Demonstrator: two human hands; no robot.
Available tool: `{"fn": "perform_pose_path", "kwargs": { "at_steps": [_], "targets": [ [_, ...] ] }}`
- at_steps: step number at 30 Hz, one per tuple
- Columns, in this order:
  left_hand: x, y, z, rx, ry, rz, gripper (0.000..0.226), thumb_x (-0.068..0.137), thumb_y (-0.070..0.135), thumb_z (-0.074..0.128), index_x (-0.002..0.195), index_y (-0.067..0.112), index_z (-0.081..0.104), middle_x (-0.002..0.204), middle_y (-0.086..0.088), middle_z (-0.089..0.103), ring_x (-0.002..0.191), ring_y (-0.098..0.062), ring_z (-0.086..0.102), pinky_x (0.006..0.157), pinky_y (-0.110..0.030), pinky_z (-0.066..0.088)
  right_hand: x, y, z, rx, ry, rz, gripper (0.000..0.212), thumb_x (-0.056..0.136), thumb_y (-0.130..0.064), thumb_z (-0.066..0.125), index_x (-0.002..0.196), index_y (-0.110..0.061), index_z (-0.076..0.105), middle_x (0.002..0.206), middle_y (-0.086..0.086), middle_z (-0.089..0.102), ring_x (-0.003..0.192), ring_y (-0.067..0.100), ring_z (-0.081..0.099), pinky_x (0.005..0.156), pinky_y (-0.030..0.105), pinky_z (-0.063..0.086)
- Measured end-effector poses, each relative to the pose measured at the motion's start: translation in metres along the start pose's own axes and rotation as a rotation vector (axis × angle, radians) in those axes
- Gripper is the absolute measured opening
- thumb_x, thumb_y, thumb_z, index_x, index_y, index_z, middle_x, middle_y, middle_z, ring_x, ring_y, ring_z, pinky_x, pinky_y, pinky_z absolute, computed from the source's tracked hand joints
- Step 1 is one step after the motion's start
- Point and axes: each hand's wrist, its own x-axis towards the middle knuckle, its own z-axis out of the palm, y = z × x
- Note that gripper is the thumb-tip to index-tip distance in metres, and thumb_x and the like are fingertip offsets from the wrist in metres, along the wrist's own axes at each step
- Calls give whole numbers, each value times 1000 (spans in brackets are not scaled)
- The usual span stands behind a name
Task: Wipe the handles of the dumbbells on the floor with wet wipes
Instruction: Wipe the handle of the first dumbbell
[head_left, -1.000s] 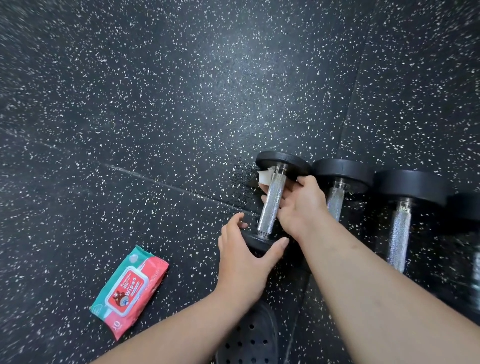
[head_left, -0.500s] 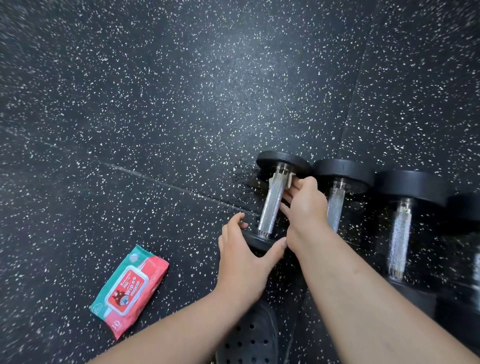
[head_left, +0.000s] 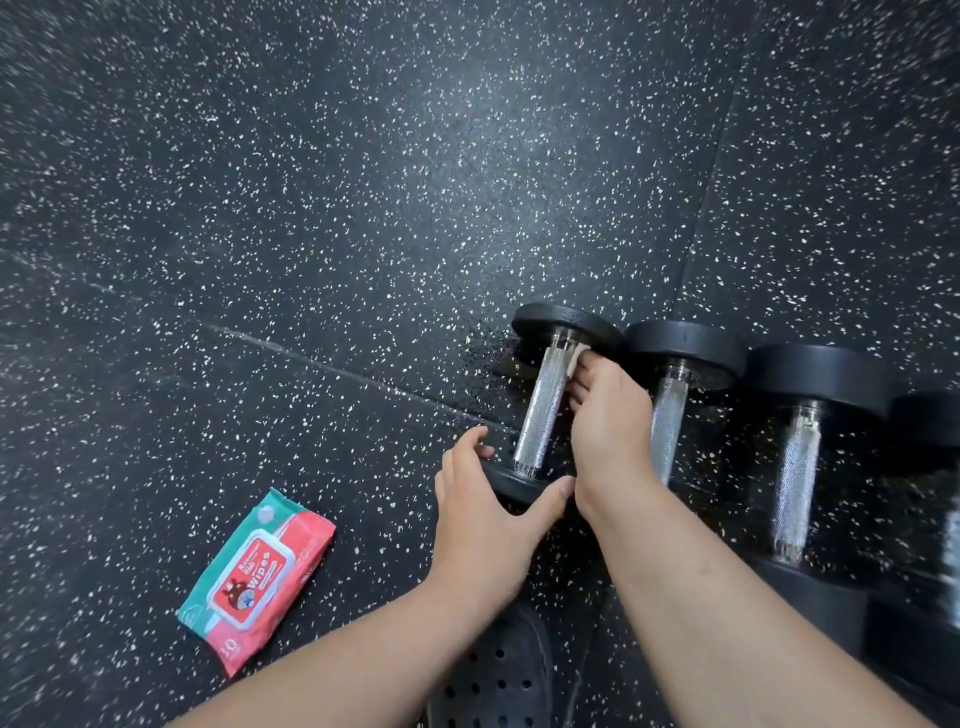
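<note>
Several black dumbbells with knurled silver handles lie side by side on the speckled floor. My left hand (head_left: 485, 519) grips the near plate of the leftmost dumbbell (head_left: 540, 410), thumb on its right side. My right hand (head_left: 608, 421) holds a white wet wipe (head_left: 577, 358) against the right side of that handle, near its far end. Only a small corner of the wipe shows past my fingers. A red and teal pack of wipes (head_left: 254, 577) lies on the floor to the left.
More dumbbells lie to the right: the second (head_left: 670, 415), the third (head_left: 795, 488) and a blurred one at the frame's right edge. A black perforated clog (head_left: 498, 680) sits at the bottom centre. A seam (head_left: 311, 358) crosses the rubber floor.
My right hand has shifted from over the handle's far end to its right side, and the wipe now shows only as a corner there. The left hand has stayed on the near plate.
</note>
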Motion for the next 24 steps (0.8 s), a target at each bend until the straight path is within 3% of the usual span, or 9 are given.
{"fn": "perform_pose_path", "kwargs": {
  "at_steps": [2, 4, 7, 11, 14, 16, 19, 24],
  "targets": [
    [0, 2, 0, -9, -3, -2, 106, 65, 75, 75, 152, 32, 33, 129, 26, 41, 129, -2, 39, 109, -21, 33, -11, 0, -5, -249, -8, -187, 37, 101, -28, 42, 113, -27, 77, 105, -23, 68, 109, 7, 60, 102, 30, 44],
    [0, 3, 0, -12, -4, -8, 106, 62, 74, 70, 153, 32, 34, 129, 25, 42, 128, -3, 39, 108, -21, 34, -20, 1, -7, -469, -44, -333, 39, 105, -28, 39, 131, -25, 69, 124, -13, 56, 116, 11, 54, 96, 25, 36],
    [1, 4, -1, -12, -8, -17, 108, 57, 69, 64, 153, 28, 36, 132, 19, 44, 128, -6, 40, 108, -23, 35, -25, 4, -1, -792, -89, -437, 52, 99, -39, 36, 148, -34, 52, 148, 0, 39, 127, 24, 50, 102, 41, 45],
    [1, 4, -2, -16, -15, -33, 104, 59, 62, 66, 152, 28, 37, 131, 19, 45, 127, -8, 41, 109, -29, 40, -25, 4, 8, -1131, -16, -454, 54, 99, -38, 43, 152, -31, 46, 143, 8, 39, 128, 31, 44, 103, 46, 44],
    [1, 0, 0, 2, -11, -17, 92, 70, 45, 76, 152, 29, 37, 133, 21, 44, 126, -6, 39, 105, -25, 39, -26, 2, 19, -1248, 31, -445, 55, 97, -41, 43, 151, -29, 46, 136, 8, 41, 124, 31, 43, 102, 47, 41],
    [0, -1, 0, 28, -4, -6, 87, 78, 36, 79, 152, 31, 34, 134, 20, 42, 127, -6, 37, 100, -19, 36, -26, 1, 26, -1278, 42, -414, 55, 96, -42, 43, 149, -29, 47, 133, 8, 41, 123, 30, 42, 102, 46, 41],
    [0, 0, 0, 4, -11, -12, 92, 70, 51, 73, 151, 33, 35, 133, 21, 43, 128, -5, 37, 104, -23, 38, -24, 1, 24, -1193, 54, -430, 53, 98, -39, 44, 150, -31, 48, 134, 8, 44, 124, 31, 44, 105, 46, 40],
    [-1, 4, -1, -33, -16, -37, 108, 57, 69, 66, 153, 31, 34, 134, 20, 43, 131, -5, 37, 107, -21, 33, -15, 8, 7, -768, -29, -340, 49, 102, -32, 42, 149, -40, 51, 141, 1, 50, 129, 28, 49, 108, 47, 43]
  ]
}}
